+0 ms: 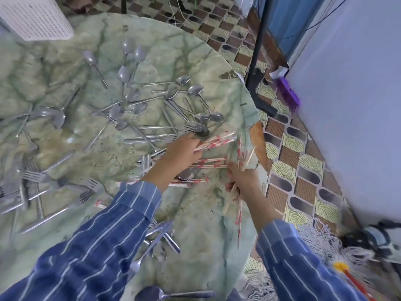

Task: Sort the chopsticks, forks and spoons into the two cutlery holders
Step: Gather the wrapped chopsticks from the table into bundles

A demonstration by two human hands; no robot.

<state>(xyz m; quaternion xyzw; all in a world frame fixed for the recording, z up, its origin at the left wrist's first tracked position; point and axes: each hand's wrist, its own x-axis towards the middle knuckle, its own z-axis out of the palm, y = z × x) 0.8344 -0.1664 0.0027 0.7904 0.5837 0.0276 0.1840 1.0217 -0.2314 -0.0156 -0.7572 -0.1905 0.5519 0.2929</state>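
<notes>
Metal spoons (pixel 173 92) lie scattered over the middle of the round green marble table (pixel 65 68). Forks (pixel 36 177) are heaped at its left edge. Pale chopsticks with red print (pixel 213 162) lie near the right edge. My left hand (pixel 182 149) grips a few chopsticks (pixel 219 141) that point right. My right hand (pixel 244 178) holds a bundle of several chopsticks (pixel 238 210), its ends sticking out above and below the fist. A white perforated cutlery holder (pixel 36 18) stands at the far left corner. No second holder shows.
More spoons and forks (pixel 161 237) lie near the front edge between my sleeves. A chipped spot (pixel 257 144) marks the table's right rim. Beyond it are a patterned tile floor, a black stand leg (pixel 257 61), a purple brush (pixel 287 92) and a mop head (pixel 321 240).
</notes>
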